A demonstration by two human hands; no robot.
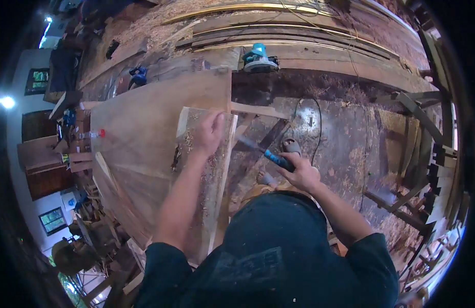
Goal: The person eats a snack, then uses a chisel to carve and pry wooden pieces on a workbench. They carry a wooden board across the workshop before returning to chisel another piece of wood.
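Note:
My left hand (210,132) is on a wooden board (196,120) strewn with shavings, its fingers curled at the far right edge. The board lies along the right side of a broad wooden tabletop (145,108). In my right hand (303,174), out past the board's right edge, is a hand tool (279,160) with a blue and black handle. My fingers wrap round the handle, and the metal blade points toward the board. That blade is blurred, so I cannot tell its exact kind.
A teal circular saw (259,59) sits beyond the tabletop, near long planks (299,38). A blue power tool (138,76) is at the far left. A dark cable (319,126) loops across the floor by my feet. Timber frames (419,113) stand at right.

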